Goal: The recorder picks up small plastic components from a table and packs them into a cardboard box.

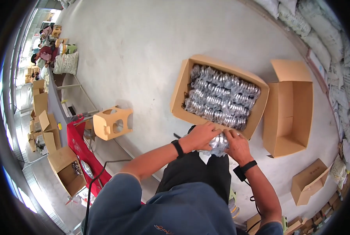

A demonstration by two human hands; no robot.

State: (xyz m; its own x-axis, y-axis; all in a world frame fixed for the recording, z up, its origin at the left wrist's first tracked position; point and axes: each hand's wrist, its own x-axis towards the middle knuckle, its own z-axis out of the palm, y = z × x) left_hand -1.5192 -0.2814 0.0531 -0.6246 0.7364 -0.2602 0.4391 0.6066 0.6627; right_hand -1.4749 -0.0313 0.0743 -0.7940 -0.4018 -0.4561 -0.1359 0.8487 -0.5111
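Observation:
Both hands meet at a bundle of shiny metal pieces in clear plastic wrap (218, 145), just in front of my body. My left hand (201, 136) grips its left side, fingers curled over the top. On the right side, my right hand (237, 145) is closed round it, with the fingertips at the upper edge. Directly beyond, an open cardboard box (177, 94) holds several rows of similar plastic-wrapped metal pieces (222, 96). The bundle is beside the box's near wall; whether it touches the wall I cannot tell.
An open cardboard box (290, 117) stands right of the filled one; a smaller carton (310, 182) lies nearer. To the left are a plastic stool (106, 125) and a red-covered table (77, 137). Stacked sacks (320, 35) line the right. People (47, 53) work far left.

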